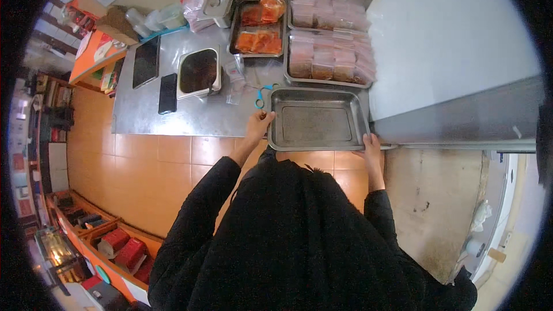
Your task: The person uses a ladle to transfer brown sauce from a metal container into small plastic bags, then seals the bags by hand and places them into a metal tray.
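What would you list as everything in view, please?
Shallow rectangular metal tray: 1, grey, between hands
Blue-handled scissors: 1, blue, left of tray
Flat rectangular slabs: 2, black, table left
Deep square steel container: 1, silver, beside slabs
Lidded steel container: 1, silver, table rear
Metal tray of bagged slices: 1, orange contents, rear
Metal trays of clear bags: 2, brownish contents, rear right
Smooth metal table: 1, silver, ahead
Tall smooth panel: 1, white, right
Shelved goods: many, mixed, lower left
Left hand: 1, bare, left rim
Right hand: 1, bare, right rim
Sleeves: 2, black, below
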Tool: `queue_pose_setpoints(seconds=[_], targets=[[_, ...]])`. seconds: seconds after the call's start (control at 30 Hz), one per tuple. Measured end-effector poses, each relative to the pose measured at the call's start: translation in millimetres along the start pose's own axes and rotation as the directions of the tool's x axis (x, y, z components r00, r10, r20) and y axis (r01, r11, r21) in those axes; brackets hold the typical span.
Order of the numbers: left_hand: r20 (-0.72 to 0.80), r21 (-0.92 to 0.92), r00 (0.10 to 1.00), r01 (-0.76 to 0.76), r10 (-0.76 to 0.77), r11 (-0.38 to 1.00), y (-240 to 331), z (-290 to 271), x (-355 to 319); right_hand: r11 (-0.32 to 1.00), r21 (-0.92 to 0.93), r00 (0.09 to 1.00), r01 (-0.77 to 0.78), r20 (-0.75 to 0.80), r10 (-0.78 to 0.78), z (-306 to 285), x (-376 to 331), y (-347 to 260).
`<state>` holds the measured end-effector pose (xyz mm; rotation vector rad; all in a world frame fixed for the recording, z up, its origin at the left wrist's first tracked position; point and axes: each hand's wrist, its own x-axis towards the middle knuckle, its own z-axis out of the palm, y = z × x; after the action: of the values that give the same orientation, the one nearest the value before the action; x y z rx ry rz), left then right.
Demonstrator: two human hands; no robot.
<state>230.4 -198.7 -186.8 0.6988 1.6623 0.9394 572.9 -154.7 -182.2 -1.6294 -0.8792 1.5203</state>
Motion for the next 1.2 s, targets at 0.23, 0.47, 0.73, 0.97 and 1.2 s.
queue_pose_setpoints(seconds=[0.23, 0.47, 0.73, 0.97, 1.2], targets=[[0.108, -0.325, 0.989, 0.133, -0.103, 0.936, -9.2, 13.6, 15.8, 0.641, -0.587, 0.839, 0.493, 0.128, -0.528, -32.7, -20.1, 14.5], [-0.015, -0.465, 0.999, -0.033, 0.029, 0.885, -40.8, 2.1, 26.7, 0.358, -0.603, 0.054, 0.713, -0.461, -0.885, -44.6, -86.1, -127.5], [-0.022, 0.159, 0.977, -0.208, 0.214, 0.965, -41.4, 7.0, 20.5, 0.512, -0.566, 0.34, 0.646, -0.387, -0.857, -64.7, -80.0, -174.3], [-0.042, -0.098, 0.991, -0.128, 0.124, 0.987, -37.4, 3.7, 16.4, 0.537, -0.543, 0.359, 0.646, -0.406, -0.841, -58.3, -80.7, -171.6], [0.071, -0.118, 0.994, -0.075, 0.083, 0.99, -42.6, 3.2, 23.1, 0.61, -0.466, 0.45, 0.642, -0.415, -0.791, -63.8, -75.4, -170.8]])
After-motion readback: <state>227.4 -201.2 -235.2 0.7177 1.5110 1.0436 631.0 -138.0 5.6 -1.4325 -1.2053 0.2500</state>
